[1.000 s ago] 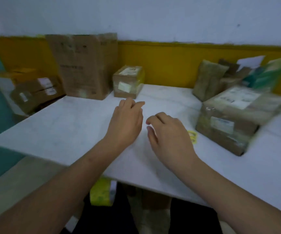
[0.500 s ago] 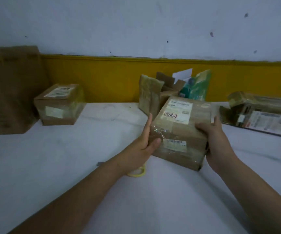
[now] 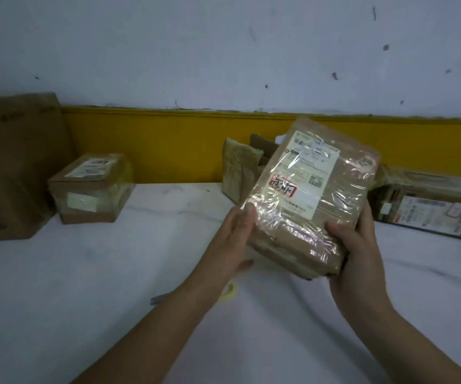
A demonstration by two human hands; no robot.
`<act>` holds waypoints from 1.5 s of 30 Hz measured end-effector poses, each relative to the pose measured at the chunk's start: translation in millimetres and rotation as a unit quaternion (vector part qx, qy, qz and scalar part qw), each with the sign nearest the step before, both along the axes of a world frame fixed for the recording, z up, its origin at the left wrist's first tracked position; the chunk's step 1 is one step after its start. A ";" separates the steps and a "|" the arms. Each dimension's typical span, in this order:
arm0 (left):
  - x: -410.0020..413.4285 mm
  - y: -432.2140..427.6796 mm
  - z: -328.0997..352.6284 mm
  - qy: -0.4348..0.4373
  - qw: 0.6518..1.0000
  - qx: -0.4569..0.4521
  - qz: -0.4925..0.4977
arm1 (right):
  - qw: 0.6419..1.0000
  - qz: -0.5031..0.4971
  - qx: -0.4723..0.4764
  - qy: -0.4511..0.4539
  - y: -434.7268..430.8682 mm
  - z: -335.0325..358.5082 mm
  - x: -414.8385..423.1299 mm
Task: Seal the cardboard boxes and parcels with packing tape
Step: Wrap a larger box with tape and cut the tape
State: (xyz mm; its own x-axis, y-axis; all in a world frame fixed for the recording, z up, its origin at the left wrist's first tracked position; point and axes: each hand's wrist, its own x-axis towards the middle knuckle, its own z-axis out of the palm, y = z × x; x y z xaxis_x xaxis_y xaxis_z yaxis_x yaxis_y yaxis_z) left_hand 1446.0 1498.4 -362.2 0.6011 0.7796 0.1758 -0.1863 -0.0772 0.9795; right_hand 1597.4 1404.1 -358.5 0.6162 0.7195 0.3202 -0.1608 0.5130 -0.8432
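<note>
A brown cardboard parcel (image 3: 309,195), wrapped in shiny clear tape and bearing a white shipping label, is lifted off the white table (image 3: 85,286) and tilted with its label face toward me. My left hand (image 3: 232,239) holds its left side, thumb on top and fingers underneath. My right hand (image 3: 354,250) grips its lower right corner. A yellowish tape roll (image 3: 229,291) lies on the table below my left wrist, mostly hidden by it.
A small taped box (image 3: 91,187) sits at the left, beside a tall cardboard box (image 3: 13,164) at the far left. More parcels (image 3: 240,170) stand by the yellow wall strip. A long flat labelled parcel (image 3: 431,209) lies at the right.
Both hands moved from the bare table to the parcel, took hold of it and raised it, tilting its label face up toward me. The view turned to the right.
</note>
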 end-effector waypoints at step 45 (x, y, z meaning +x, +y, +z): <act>-84.0 107.8 -22.9 -0.039 0.931 0.157 0.328 | 0.961 -0.029 -0.185 -0.204 178.0 -15.3 -66.9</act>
State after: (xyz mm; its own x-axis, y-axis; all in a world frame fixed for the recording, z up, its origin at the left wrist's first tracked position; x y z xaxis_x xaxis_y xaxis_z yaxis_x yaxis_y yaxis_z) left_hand 1362.0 1606.2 -385.1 -0.0096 0.8768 0.4807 -0.0675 -0.4802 0.8746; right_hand 1530.5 1582.0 -373.7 0.5362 0.7986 0.2733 0.2423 0.1645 -0.9561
